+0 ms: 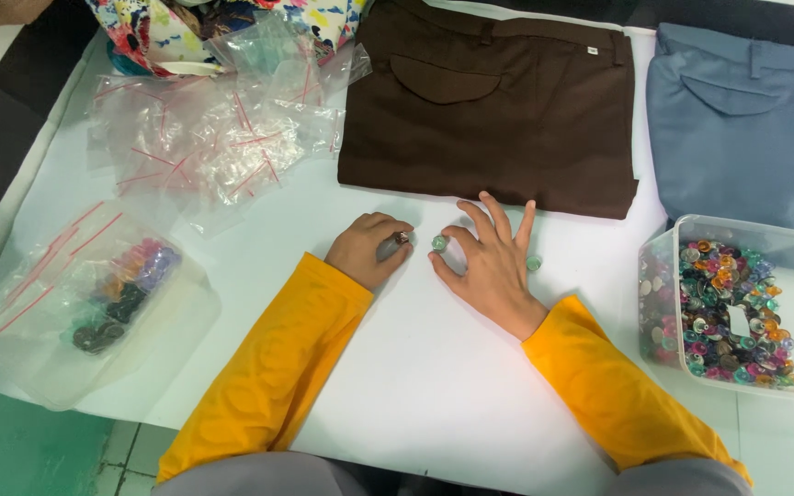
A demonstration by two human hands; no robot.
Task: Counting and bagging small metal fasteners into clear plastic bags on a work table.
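My left hand (pixel 369 250) rests on the white table (pixel 415 367), its fingers curled around a few small buttons, one dark one showing at the fingertips (pixel 402 238). My right hand (pixel 489 262) lies beside it and pinches a small green button (pixel 439 242) between thumb and forefinger, with the other fingers spread. Another green button (pixel 533 263) lies on the table by my right little finger. Both arms wear yellow sleeves.
Folded brown trousers (pixel 489 101) lie just beyond my hands, and blue-grey trousers (pixel 746 129) at the far right. A clear plastic box (pixel 737 303) of colourful buttons stands at the right. Small zip bags (pixel 213 138) are heaped at the upper left, and a bag of buttons (pixel 112 294) at the left.
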